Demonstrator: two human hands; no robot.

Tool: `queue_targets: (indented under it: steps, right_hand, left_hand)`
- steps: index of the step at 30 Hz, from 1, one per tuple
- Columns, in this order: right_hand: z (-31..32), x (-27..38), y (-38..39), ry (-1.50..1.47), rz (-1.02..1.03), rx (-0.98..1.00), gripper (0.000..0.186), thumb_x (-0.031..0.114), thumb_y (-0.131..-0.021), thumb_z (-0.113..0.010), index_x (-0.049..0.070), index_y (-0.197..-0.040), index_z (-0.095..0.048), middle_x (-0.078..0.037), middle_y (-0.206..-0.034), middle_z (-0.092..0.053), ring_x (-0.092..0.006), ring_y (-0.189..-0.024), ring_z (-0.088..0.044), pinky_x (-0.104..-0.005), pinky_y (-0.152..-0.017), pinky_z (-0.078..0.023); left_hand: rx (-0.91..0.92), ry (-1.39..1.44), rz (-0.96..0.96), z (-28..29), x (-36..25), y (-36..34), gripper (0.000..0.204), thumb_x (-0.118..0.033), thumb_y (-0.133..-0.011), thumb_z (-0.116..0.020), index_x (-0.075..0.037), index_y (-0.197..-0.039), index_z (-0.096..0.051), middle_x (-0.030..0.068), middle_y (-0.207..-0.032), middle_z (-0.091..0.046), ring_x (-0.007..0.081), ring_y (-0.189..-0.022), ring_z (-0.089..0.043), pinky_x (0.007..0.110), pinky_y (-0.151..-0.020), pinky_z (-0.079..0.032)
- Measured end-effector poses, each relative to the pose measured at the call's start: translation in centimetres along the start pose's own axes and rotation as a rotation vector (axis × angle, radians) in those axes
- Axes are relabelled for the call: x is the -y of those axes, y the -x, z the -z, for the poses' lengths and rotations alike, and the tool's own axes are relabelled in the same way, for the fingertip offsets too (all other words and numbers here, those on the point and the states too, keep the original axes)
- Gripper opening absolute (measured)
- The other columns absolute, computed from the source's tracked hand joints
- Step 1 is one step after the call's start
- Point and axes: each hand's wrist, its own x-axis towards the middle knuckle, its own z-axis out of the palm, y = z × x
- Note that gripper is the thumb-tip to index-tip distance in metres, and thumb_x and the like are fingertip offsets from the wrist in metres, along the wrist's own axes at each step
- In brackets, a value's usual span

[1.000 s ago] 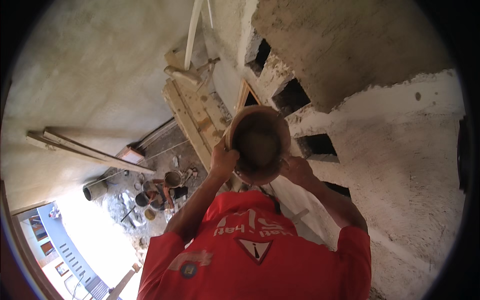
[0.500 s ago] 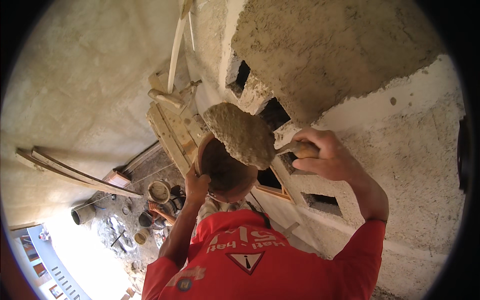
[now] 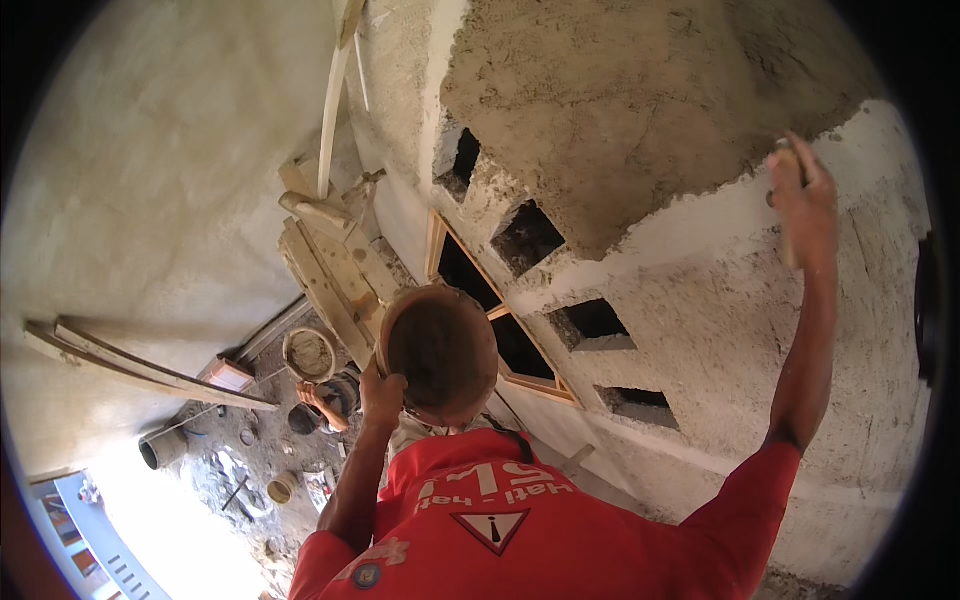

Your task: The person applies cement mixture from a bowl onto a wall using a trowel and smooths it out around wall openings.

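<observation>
My left hand (image 3: 383, 396) is closed on the rim of a round, mortar-stained bucket (image 3: 487, 362), which is tilted so its dark inside shows. At the right, my right arm is stretched up to the wall, and my right hand (image 3: 806, 205) is wrapped round the handle of a trowel (image 3: 786, 150). The trowel's blade cannot be made out from here. Beside that hand, wet grey-brown mortar (image 3: 620, 110) covers the upper wall, ending in a ragged edge against the paler, rough wall surface (image 3: 700, 290).
Square openings (image 3: 528, 238) and a wooden window frame (image 3: 500, 312) break the wall. Planks (image 3: 325, 285) stand close left of the bucket. On the ground below, a co-worker's hand (image 3: 318, 402) is near a mortar-filled bucket (image 3: 310, 355). Long curved boards (image 3: 150, 368) lean at the left.
My right hand has swung up and right from above the bucket to the wall. The mortar heaped on the trowel is no longer visible. The bucket's mouth is uncovered to view.
</observation>
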Motion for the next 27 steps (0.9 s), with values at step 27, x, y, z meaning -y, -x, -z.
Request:
queue_targets:
  steps: [27]
  right_hand:
    - [-7.2,-10.2,2.8,-0.081,0.079,0.203,0.044,0.021,-0.088,-0.069,-0.001,-0.126,-0.063,-0.021,-0.112,-0.068,-0.0275,-0.101,-0.065,-0.0366,-0.092,-0.049]
  left_hand:
    - [0.103,-0.071,-0.124,-2.2,0.5,0.3,0.055,-0.004,-0.069,-0.057,0.004,-0.124,-0.062,0.0153,-0.091,-0.071,0.0222,-0.079,-0.066,0.036,-0.074,-0.053]
